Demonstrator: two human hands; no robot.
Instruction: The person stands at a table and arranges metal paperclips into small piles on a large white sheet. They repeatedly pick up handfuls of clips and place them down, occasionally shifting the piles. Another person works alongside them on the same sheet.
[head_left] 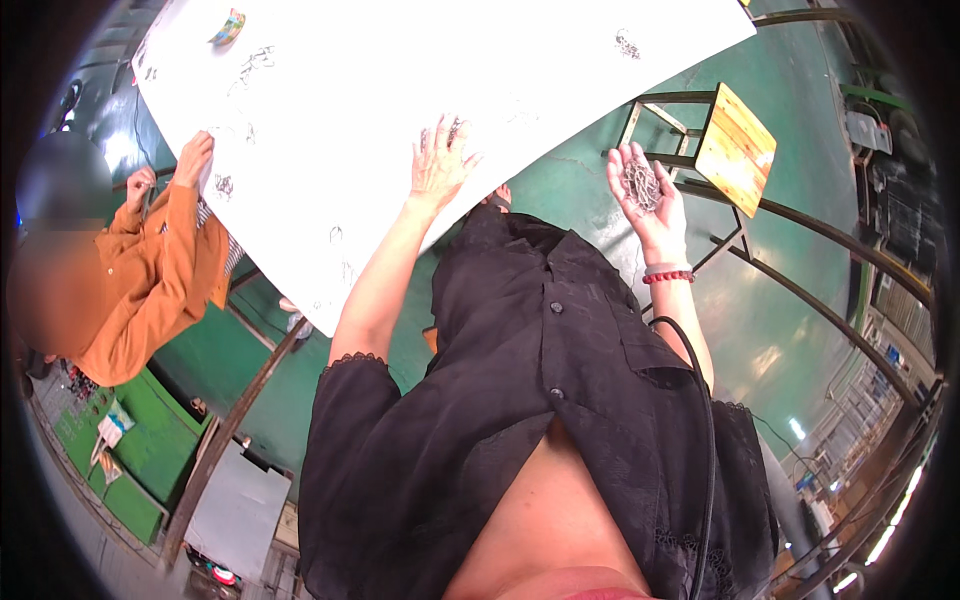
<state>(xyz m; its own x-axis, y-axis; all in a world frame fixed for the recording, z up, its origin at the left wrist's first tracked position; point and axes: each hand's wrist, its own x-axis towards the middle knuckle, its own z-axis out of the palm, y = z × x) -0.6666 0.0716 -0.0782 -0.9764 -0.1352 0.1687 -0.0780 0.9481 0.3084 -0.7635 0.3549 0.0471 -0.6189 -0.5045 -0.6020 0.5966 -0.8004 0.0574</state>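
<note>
My left hand (440, 172) lies palm down on the white tabletop (530, 60), its fingers stretched out and apart. A few small dark metal pieces (455, 130) show right at its fingertips; what is under the palm is hidden. Out past the table's right edge, my right hand (662, 222) is turned palm up. It bears a heap of small silvery, wire-like metal pieces (640, 187), too fine to name, with the fingers slightly curved around them. A red beaded bracelet circles that wrist.
Small metal heaps (627, 43) lie scattered on the tabletop, one (224, 185) near a co-worker's hand (195, 158) at left. A colourful packet (228, 27) sits at the far left. A wooden stool (735, 150) stands beyond my right hand. A green table (150, 450) is at lower left.
</note>
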